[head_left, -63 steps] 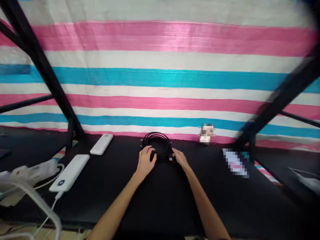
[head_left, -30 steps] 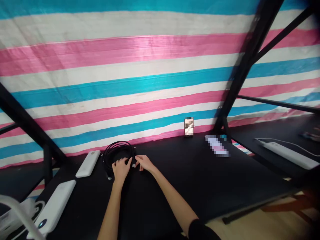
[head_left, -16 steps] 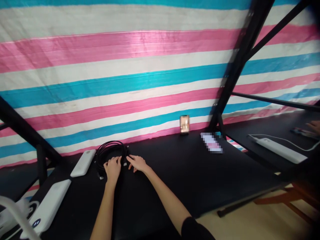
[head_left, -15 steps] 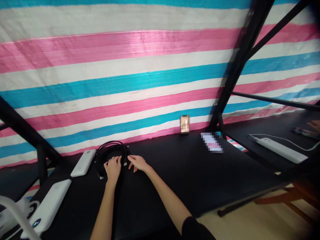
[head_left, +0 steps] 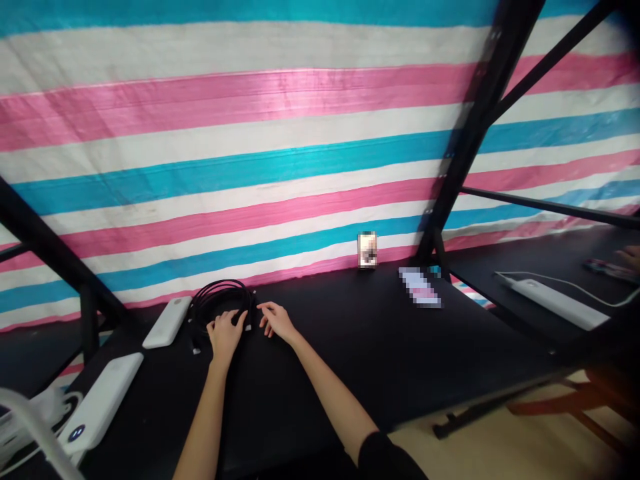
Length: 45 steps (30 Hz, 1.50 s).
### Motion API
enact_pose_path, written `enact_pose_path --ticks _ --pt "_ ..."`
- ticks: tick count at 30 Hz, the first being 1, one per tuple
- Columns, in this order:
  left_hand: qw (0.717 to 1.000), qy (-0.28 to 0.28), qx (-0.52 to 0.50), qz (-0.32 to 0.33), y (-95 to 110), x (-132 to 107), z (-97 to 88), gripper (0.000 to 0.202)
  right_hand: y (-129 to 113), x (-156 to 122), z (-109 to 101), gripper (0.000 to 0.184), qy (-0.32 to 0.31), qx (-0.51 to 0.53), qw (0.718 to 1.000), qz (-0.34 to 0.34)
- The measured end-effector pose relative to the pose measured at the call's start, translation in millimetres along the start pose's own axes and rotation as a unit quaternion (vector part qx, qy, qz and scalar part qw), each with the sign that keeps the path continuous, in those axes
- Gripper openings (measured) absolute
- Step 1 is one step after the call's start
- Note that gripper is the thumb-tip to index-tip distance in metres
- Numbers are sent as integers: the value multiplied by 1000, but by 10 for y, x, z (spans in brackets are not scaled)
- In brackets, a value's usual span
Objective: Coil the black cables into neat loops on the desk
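A black cable (head_left: 223,285) lies wound in loops on the black tabletop, near the striped sheet. Light-coloured plugs (head_left: 196,351) show at its lower left and right sides. My left hand (head_left: 226,333) grips the near part of the coil, thumb to the right and fingers curled over the loops. Just right of the coil is my right hand (head_left: 278,321), its index finger stretched towards the cable and the others loosely bent. Nothing shows in it.
Two white oblong devices (head_left: 167,323) lie to the left, beside a white curved tube (head_left: 30,420). Back right are a pixelated upright card (head_left: 367,251) and a pixelated flat item (head_left: 420,288). Black frame posts (head_left: 445,193) flank the table. Another person's hand (head_left: 629,256) is at far right.
My right hand has lifted slightly and drawn its fingers in a little beside the coil. The lower-left plug has shifted a little to the left. My left hand stays on the cable.
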<state>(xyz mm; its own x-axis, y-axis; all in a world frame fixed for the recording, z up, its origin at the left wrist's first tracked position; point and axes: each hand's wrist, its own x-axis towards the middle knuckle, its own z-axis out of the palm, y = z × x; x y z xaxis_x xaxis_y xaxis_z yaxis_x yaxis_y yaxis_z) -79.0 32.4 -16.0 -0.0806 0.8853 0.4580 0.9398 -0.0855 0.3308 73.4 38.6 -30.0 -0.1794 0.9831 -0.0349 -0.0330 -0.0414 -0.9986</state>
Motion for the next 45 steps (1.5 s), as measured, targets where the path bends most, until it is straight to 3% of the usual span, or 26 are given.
enact_pose_path --ticks 5,11,19,25,31,37,39,41,42,45 --pt "1000 9 -16 2 -20 -21 27 27 18 -5 1 25 1 2 1000 1" --pt "996 68 -52 -23 -40 -13 40 32 49 0 -3 26 -1 1 1000 0" --pt "990 100 -90 -30 -52 6 -1 28 51 19 -39 27 2 6 1000 0" --pt "979 161 -113 -46 -36 24 -82 31 60 14 -36 26 -5 -2 1000 -8" --pt "943 294 -114 -103 72 9 -347 36 82 -26 -13 22 -11 -11 1000 -22" --pt "890 424 -103 -136 271 -299 -874 32 48 -18 -25 32 -27 3 1000 -12" --pt "879 459 -85 -95 356 -517 -1032 25 -3 -20 -74 45 -41 21 999 7" --pt "878 474 -68 8 451 -771 -1138 17 -78 -46 -154 62 -89 63 993 49" --pt "886 452 -64 80 501 -900 -1167 13 -120 -69 -202 71 -129 90 984 79" --pt "913 287 -85 277 655 -1237 -1155 17 -242 -160 -342 89 -288 119 937 157"
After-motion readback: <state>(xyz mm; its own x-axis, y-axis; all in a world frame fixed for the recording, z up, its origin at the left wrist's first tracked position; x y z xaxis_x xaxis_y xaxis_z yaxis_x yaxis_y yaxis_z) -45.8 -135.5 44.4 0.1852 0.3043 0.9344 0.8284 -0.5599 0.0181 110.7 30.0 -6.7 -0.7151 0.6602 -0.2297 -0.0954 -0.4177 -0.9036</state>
